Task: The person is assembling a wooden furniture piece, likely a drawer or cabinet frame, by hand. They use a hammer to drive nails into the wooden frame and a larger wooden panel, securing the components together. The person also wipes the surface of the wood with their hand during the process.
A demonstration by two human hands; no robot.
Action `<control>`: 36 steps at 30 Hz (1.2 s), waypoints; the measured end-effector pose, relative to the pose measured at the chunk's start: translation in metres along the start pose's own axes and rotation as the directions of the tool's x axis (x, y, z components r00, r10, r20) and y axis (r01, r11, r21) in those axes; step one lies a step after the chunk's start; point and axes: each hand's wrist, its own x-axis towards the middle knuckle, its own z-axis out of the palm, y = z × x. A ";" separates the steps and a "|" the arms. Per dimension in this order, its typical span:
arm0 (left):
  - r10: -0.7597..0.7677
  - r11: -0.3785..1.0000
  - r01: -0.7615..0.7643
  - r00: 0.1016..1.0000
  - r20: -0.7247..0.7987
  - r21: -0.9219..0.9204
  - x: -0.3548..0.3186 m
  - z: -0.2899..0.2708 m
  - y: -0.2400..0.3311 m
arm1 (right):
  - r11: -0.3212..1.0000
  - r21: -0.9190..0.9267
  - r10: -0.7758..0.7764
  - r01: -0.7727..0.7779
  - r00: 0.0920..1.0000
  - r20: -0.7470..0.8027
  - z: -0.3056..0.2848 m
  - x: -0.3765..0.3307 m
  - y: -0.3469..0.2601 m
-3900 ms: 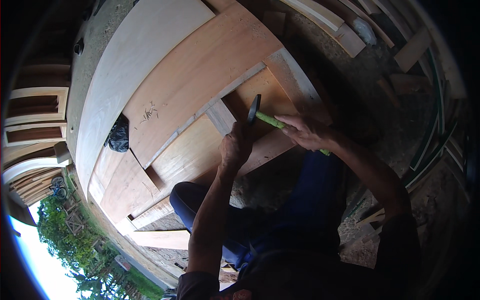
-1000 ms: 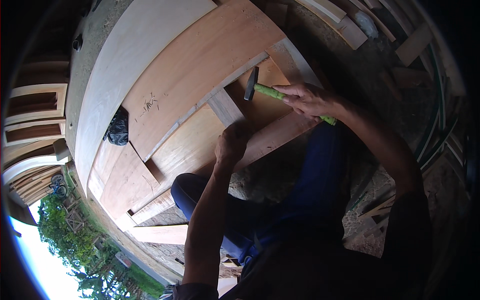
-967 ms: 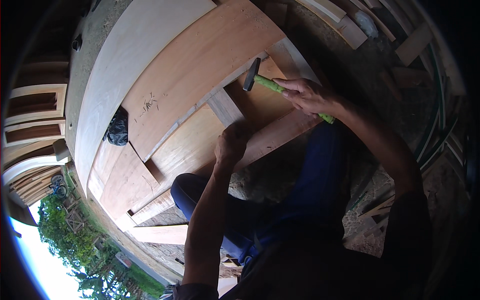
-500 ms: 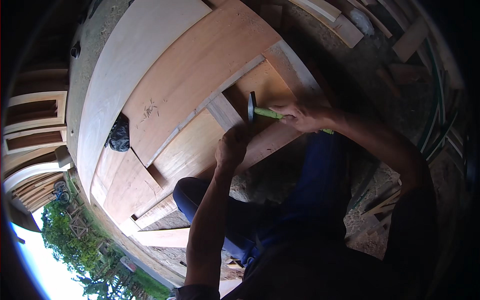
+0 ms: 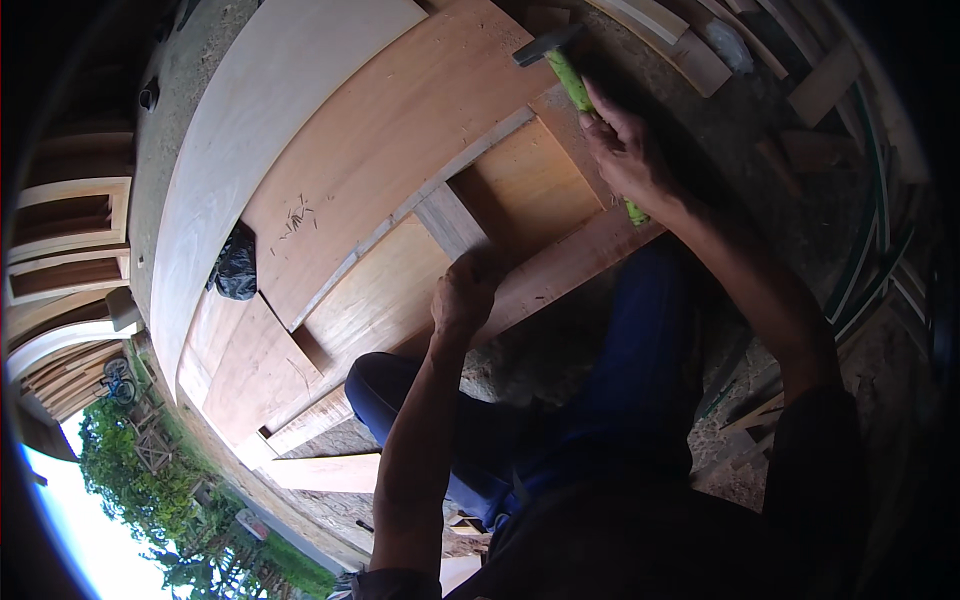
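Observation:
My right hand is wrapped round the green handle of a hammer, its dark metal head raised at the far right of the work. Closed, my left hand rests on the near rail of a wooden frame, at the near end of a short grey crosspiece. Whatever its fingers pinch is hidden from this side. The crosspiece spans from the near rail to a long narrow strip, with a recessed panel showing to its right.
Nail-like slivers lie scattered on the broad plywood sheet. A black plastic bag sits at its left edge. Wood offcuts and long strips litter the ground on the right. Window-like wooden frames stand at far left.
The hammer has swung up and away, from close above my left hand toward the far right, with my right hand and forearm following. My left hand stays in place.

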 end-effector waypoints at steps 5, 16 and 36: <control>0.045 0.999 -0.046 0.999 -0.025 -0.023 0.003 -0.002 0.003 | 0.972 -0.106 -0.194 0.211 0.969 0.151 -0.002 0.002 0.021; -0.011 1.000 0.011 1.000 0.000 -0.016 -0.003 -0.008 0.009 | 0.988 -0.066 0.146 -0.136 0.974 0.173 -0.034 0.005 -0.030; 0.005 1.000 -0.005 1.000 0.006 0.007 -0.004 -0.002 0.002 | 0.999 -0.026 -0.024 0.023 0.999 -0.038 0.005 -0.011 -0.006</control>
